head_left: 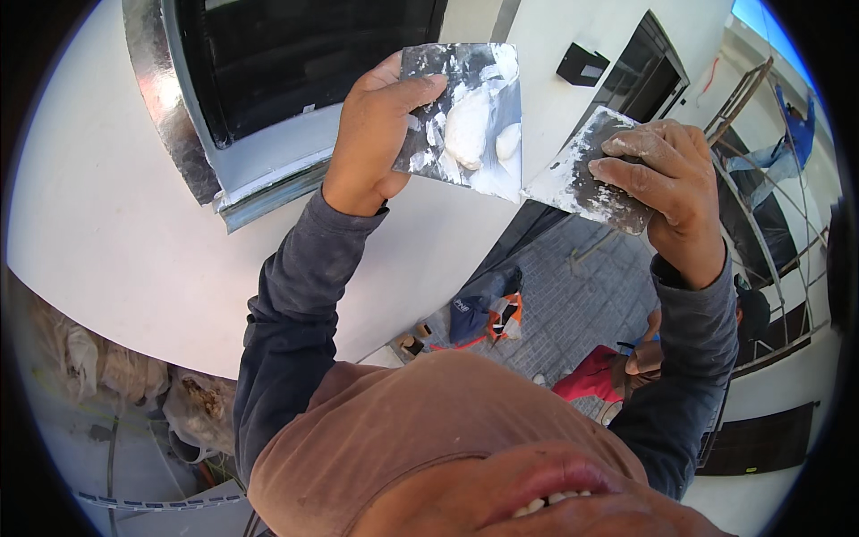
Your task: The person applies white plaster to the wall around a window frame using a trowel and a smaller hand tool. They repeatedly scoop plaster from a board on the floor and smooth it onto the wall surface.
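Raised in front of the white wall, my left hand (362,134) grips a flat, dark square putty plate (497,112), its thumb lying over the face. White putty (467,130) sits on that plate in a thick lump, with smears around it. My right hand (676,174) is closed on a second flat blade, a putty scraper (573,183), with its fingers pressed on the dark face. White putty coats the scraper's left part. The scraper's left corner comes close to the plate's lower right corner; whether they touch I cannot tell.
A dark window (304,54) with a grey sill (268,197) is at left. A black wall box (582,65) hangs at upper right. Below are bags (474,315) on the paving (573,286) and a person in red (595,376). Another person (787,148) is on scaffolding (761,242) at right.
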{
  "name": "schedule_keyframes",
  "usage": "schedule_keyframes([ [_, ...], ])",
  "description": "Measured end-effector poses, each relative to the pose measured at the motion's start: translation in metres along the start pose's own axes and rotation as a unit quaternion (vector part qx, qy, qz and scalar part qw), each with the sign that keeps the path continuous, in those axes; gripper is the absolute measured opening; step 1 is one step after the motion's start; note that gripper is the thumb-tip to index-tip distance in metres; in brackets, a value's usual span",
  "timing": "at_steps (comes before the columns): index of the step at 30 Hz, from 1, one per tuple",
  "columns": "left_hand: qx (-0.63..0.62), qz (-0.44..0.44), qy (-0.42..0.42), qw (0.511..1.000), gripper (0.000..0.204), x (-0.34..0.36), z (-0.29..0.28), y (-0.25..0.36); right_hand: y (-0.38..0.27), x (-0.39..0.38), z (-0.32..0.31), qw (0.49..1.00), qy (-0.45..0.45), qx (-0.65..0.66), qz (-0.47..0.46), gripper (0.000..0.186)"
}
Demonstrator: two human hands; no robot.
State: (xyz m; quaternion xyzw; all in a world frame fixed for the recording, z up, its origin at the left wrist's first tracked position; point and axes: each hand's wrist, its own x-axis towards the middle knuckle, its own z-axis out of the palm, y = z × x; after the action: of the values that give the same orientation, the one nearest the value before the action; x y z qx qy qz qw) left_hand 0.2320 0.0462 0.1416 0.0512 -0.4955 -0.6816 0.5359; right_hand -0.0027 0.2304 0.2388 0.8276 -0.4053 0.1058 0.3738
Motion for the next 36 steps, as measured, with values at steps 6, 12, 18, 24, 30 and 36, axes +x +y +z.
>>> schedule_keyframes([
  [6,0.000,-0.110,-0.105,0.988,0.030,-0.025,-0.025,-0.007,0.000,-0.005,0.012,0.965,0.110,0.155,0.180,0.039],
  [12,0.235,-0.178,-0.361,0.885,0.032,-0.024,-0.070,-0.071,0.008,0.051,0.056,0.962,0.129,-0.235,0.049,0.047],
  [18,0.316,-0.160,-0.423,0.834,0.034,0.001,-0.108,-0.094,0.045,0.122,0.096,0.864,0.071,-0.495,0.059,0.058],
  [24,0.286,-0.166,-0.406,0.852,0.038,-0.003,-0.124,-0.100,0.069,0.158,0.114,0.810,0.030,-0.581,0.074,0.063],
  [30,0.315,-0.133,-0.413,0.844,0.042,-0.010,-0.125,-0.095,0.083,0.171,0.120,0.746,0.000,-0.665,0.050,0.054],
  [36,0.301,-0.121,-0.419,0.848,0.039,-0.011,-0.122,-0.086,0.092,0.184,0.126,0.733,-0.003,-0.677,0.071,0.041],
])
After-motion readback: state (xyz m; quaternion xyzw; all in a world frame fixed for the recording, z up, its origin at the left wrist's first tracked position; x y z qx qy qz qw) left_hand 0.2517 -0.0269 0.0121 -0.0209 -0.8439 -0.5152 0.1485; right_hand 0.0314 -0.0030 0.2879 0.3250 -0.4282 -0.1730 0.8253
